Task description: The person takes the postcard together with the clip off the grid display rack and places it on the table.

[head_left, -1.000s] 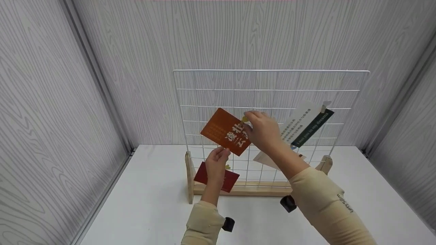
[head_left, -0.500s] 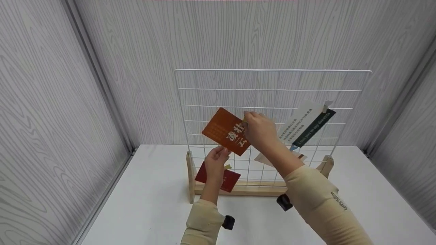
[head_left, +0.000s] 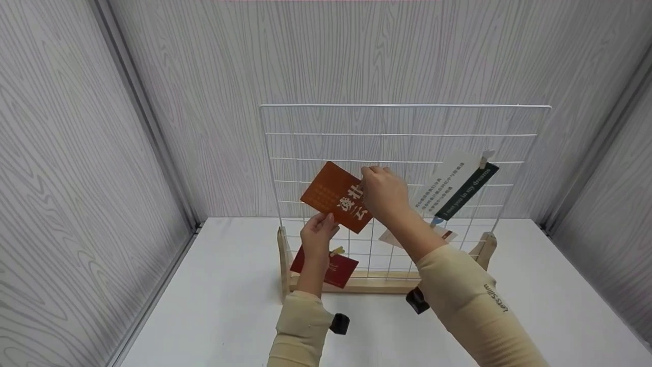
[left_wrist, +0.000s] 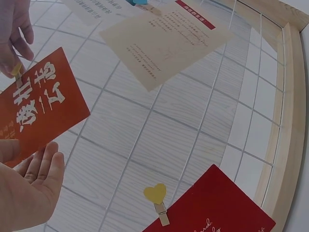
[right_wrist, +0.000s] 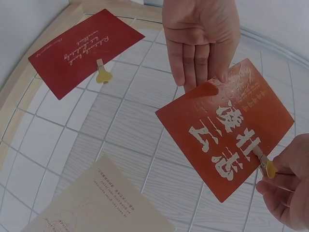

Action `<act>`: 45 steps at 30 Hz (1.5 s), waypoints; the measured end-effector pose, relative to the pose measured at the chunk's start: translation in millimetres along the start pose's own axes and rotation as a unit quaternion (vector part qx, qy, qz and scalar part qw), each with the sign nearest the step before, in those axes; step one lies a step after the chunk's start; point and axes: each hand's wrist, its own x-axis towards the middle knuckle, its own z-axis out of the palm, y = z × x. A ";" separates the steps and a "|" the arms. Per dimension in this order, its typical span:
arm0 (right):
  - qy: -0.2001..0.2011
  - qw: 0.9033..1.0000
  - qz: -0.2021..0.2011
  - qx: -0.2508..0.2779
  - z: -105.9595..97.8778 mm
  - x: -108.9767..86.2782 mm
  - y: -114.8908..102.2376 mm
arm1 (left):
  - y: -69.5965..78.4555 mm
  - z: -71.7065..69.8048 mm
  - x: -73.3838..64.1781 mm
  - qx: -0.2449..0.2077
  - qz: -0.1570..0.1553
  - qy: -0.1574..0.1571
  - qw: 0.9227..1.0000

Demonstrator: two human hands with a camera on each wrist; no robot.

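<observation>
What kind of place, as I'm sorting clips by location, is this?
Probably an indoor booth: wood-grain panels rise on three sides of a white table, where a wire grid holds clipped cards.

A pale grey wall with wavy, woody lines (head_left: 326, 56) stands behind the flat white table (head_left: 229, 316). A matching left wall (head_left: 56, 204) and matching right wall (head_left: 619, 229) stand beside it, and long grey strips (head_left: 146, 112) run up the corners behind it
</observation>
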 end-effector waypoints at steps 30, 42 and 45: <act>0.013 0.997 0.000 0.070 3.6 1.6 2.2 | -4.5 0.7 4.7 -0.007 -0.019 0.026 0.999; -0.021 0.997 -0.002 0.076 0.6 3.1 4.5 | -114.8 -36.8 65.5 -0.002 0.042 -0.003 0.999; -0.019 0.997 -0.009 0.077 0.4 3.3 5.4 | -64.4 -21.5 35.7 -0.012 0.023 0.004 1.000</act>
